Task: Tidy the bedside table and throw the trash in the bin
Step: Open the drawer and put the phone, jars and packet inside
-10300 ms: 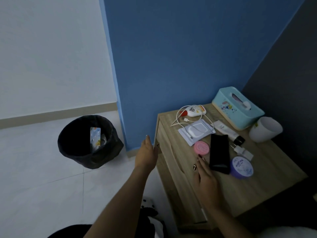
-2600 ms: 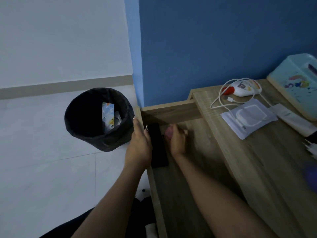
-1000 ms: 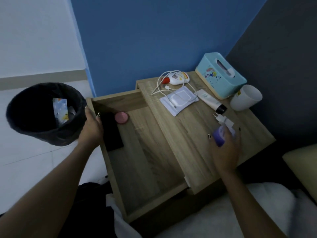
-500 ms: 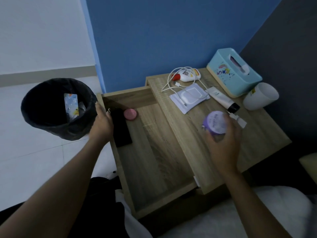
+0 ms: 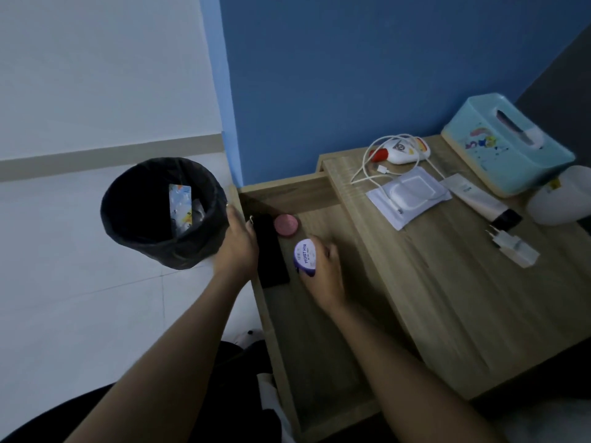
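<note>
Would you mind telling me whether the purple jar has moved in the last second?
Yes. The purple jar has left the tabletop near the white charger plug; the right hand now holds it inside the open drawer, beside the pink tin.

Open drawer point(image 5: 323, 340): far left corner taken by a black flat case point(image 5: 270, 251), a pink round tin point(image 5: 286, 226) and a purple jar point(image 5: 305, 258) in the right hand point(image 5: 323, 276); near half bare wood.

Left drawer wall: left hand point(image 5: 238, 247) on it, bin point(image 5: 160, 212) just beside.

Tabletop point(image 5: 463, 308): back crowded with cable point(image 5: 372, 167), packet point(image 5: 409, 196), tube point(image 5: 479, 203), plug point(image 5: 511, 246), tissue box point(image 5: 505, 145); front bare.
</note>
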### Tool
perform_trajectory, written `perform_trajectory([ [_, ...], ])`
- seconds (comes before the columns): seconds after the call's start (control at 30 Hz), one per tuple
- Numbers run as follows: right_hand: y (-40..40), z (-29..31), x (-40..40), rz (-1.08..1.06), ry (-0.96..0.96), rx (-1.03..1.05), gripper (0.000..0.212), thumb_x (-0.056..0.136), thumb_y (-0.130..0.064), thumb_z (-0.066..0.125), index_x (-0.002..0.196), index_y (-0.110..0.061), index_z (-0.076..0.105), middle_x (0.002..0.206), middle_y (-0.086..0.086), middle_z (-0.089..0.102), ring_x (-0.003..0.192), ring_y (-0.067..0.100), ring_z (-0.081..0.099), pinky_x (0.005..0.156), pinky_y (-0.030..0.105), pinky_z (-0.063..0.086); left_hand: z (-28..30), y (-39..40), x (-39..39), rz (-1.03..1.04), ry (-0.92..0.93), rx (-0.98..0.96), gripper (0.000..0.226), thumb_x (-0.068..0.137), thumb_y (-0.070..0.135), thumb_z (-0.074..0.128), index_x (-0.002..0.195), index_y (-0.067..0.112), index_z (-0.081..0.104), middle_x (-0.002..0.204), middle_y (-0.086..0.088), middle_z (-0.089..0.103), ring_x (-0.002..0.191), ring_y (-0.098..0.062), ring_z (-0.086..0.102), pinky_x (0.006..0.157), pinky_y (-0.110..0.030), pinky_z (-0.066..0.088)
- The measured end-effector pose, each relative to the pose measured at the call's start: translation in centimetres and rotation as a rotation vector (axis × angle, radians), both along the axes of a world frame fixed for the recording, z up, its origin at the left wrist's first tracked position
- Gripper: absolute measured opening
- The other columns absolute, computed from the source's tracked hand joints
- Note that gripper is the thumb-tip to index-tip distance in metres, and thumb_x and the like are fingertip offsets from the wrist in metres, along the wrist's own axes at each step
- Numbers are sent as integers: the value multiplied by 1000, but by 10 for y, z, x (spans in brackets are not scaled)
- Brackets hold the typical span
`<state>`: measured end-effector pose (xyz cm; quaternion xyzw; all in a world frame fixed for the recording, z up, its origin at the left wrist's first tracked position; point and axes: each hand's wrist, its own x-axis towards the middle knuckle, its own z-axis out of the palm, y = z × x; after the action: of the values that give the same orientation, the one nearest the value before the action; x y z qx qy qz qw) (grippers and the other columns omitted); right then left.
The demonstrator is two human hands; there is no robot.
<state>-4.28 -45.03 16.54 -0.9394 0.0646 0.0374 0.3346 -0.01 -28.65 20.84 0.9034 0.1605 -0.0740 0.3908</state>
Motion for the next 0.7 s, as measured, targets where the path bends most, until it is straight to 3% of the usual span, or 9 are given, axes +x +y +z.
perform_trajectory([
  [0.3, 13, -28, 28, -38, 17, 51, 71, 82, -6, 69, 143, -8, 33, 144, 16, 34, 131, 27, 40, 107, 30, 33, -1, -2, 0, 28, -1, -63, 56, 97, 50, 18, 147, 31, 3, 132, -20, 55, 113, -38, 59, 95, -54, 47],
  [0.4, 24, -28, 33, -10, 17, 89, 67, 84, -4, 65, 143, -5, 32, 144, 18, 34, 134, 29, 36, 108, 29, 29, -2, -3, 0, 11, -20, -26, 54, 100, 43, 23, 147, 31, -1, 132, -21, 54, 113, -38, 58, 93, -53, 48],
  [0.53, 32, -30, 38, -43, 92, 132, 76, 88, -7, 62, 149, -2, 17, 152, 18, 27, 142, 27, 27, 115, 28, 18, -2, -4, 1, 10, -37, 5, 53, 102, 38, 25, 148, 28, 0, 128, -22, 57, 110, -39, 60, 91, -50, 49],
  [0.7, 29, -17, 38, -7, 154, 139, 98, 83, 1, 65, 153, -13, -3, 159, 16, 11, 147, 30, 17, 117, 38, 21, -2, -5, 1, 1, -51, 8, 53, 102, 38, 24, 148, 28, 0, 129, -22, 56, 109, -38, 61, 90, -53, 50],
])
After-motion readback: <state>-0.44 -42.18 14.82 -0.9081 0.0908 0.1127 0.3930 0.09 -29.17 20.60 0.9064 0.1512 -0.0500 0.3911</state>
